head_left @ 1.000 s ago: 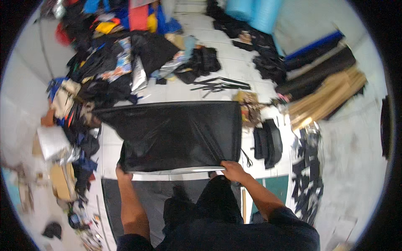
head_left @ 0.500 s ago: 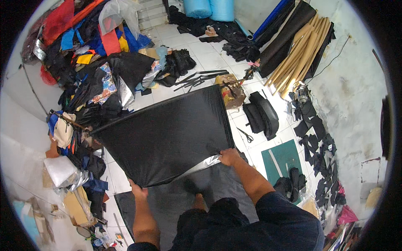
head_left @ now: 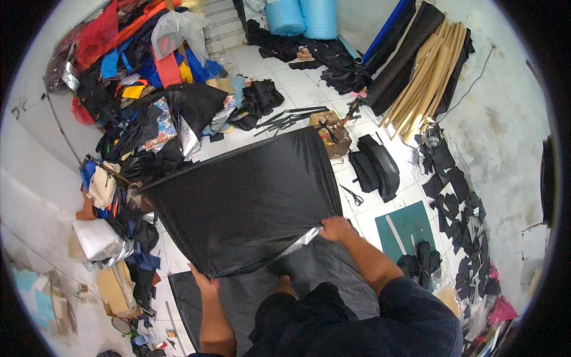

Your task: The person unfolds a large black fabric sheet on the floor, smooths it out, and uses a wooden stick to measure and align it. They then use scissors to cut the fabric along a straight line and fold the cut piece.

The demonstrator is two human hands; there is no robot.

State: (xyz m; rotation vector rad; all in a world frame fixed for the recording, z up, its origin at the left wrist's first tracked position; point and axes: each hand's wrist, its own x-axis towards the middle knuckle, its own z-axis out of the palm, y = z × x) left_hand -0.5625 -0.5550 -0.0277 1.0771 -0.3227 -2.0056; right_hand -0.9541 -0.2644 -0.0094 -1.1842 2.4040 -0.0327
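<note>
A wide sheet of black fabric (head_left: 256, 202) with a silver underside (head_left: 304, 239) stretches out in front of me, sloping away to a dark rod along its far edge. My left hand (head_left: 206, 281) is closed on its near left corner, the fingers partly hidden by the cloth. At the near right corner, my right hand (head_left: 336, 229) grips the edge in a closed fist, where a strip of silver is turned up. Beneath, another dark sheet (head_left: 339, 271) lies flat on the floor under my feet.
Heaped coloured scraps (head_left: 172, 113) fill the far left. A worn box (head_left: 333, 135) stands by the fabric's far right corner. Scissors (head_left: 354, 195), black padded pieces (head_left: 375, 168) and a green cutting mat (head_left: 395, 229) lie to the right. Cardboard tubes (head_left: 425, 77) lean on the wall.
The whole view has shifted slightly, so everything sits a little lower and further right. Both hands keep their grip on the fabric. Less of the silver underside shows along the near edge.
</note>
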